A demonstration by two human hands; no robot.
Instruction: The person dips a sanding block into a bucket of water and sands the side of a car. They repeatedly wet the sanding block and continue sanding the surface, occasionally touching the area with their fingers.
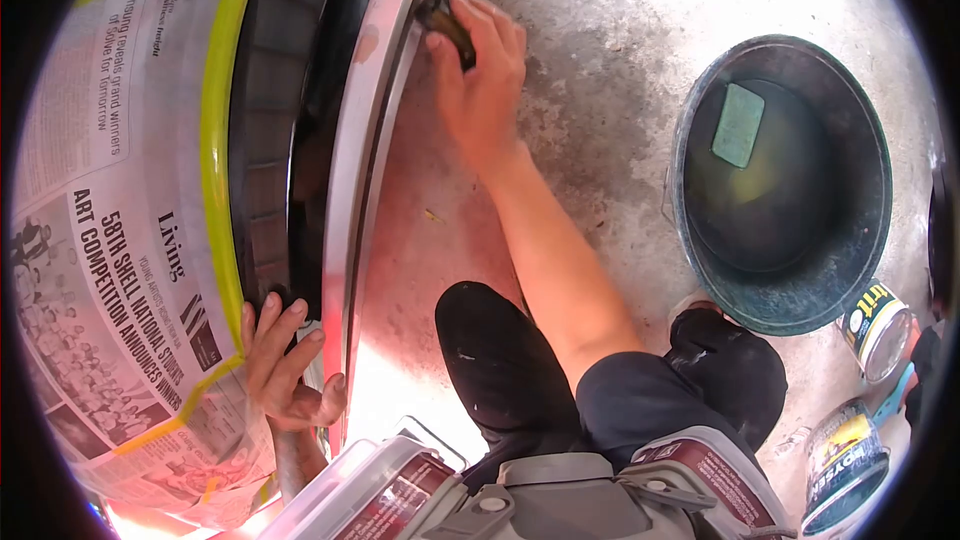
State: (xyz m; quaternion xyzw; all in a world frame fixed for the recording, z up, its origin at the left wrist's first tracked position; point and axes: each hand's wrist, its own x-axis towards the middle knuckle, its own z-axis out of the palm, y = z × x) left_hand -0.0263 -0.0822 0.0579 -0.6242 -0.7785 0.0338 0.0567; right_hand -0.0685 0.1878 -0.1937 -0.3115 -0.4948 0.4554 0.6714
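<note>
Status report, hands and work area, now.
Right hand: gripping dark pad at pale rail. Left hand: open, by the taped newspaper. Bucket off to the right, apart from both hands.

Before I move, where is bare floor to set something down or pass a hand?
Bare floor shows between the right forearm and the bucket; a narrower patch lies between that forearm and the pale panel edge. Crowded: the two cans beside the bucket, the left hand by the newspaper, and the dark block in the right hand.

The grey floor (597, 80) carries a bucket (866, 190) and two cans (868, 335).
</note>
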